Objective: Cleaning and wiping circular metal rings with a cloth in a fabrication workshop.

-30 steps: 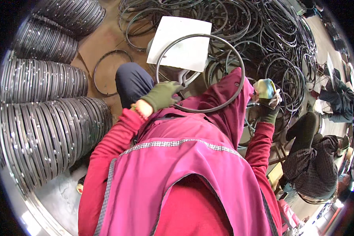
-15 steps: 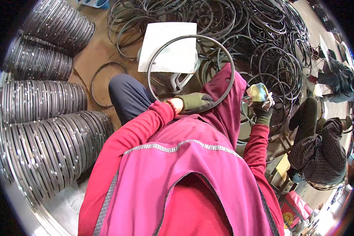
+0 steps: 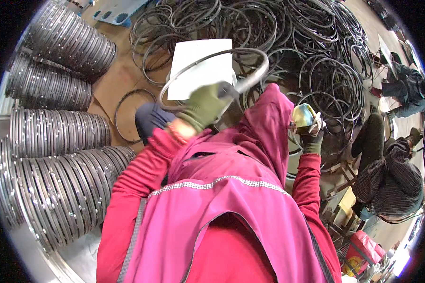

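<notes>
My left hand (image 3: 207, 104), in an olive glove with a dark fingertip area, is closed on the near edge of a grey bicycle rim (image 3: 265, 63). Tilted and partly blurred, the rim is held over a white square board (image 3: 200, 70) in front of my knees. My right hand (image 3: 311, 140), also gloved, is off to the right beside my knee. It grips a crumpled cloth (image 3: 304, 114) in pale yellow, blue and pink. Some of its fingers are hidden by the cloth.
Tall stacks of rims (image 3: 66, 193) line the left side. A large heap of loose rims (image 3: 311, 28) covers the far floor, and a single rim (image 3: 117, 113) lies near my left knee. Another person (image 3: 387, 184) sits at the right, near a red bag (image 3: 363, 250).
My left hand has turned and lifted leftward, tilting the rim from facing me to a flatter slant. The right hand with the cloth has barely moved. My view has shifted slightly.
</notes>
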Available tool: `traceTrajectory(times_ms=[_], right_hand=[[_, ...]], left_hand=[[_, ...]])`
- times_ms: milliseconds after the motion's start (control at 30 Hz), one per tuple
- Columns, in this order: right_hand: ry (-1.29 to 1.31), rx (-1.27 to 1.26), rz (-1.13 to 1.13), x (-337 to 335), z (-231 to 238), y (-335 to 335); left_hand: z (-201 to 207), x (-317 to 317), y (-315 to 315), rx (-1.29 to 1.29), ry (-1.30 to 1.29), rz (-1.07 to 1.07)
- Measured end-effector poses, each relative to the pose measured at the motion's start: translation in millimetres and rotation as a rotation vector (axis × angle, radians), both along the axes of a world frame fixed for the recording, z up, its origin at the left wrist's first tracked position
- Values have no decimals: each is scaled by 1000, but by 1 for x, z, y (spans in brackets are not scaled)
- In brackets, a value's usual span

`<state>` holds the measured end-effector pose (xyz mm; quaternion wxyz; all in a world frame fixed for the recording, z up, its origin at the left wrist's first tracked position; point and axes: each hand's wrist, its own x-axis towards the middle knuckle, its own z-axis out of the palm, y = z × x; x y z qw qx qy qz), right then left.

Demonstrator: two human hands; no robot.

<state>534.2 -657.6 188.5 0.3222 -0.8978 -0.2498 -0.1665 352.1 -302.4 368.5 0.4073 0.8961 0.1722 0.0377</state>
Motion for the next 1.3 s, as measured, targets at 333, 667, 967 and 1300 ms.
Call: traceTrajectory(times_ms=[333,667,967,1300], right_hand=[[848,1261,346,5,-6,65],[1240,1568,561,31,112,121],[676,1008,411,32,187,145],[927,1276,522,60,179,141]], left_hand=[[76,-99,173,-811,-504,294],[71,-145,168,-979,-799,-149],[68,-161,158,-1097,-863,-82],[56,-164,158,-1221,-941,-67]])
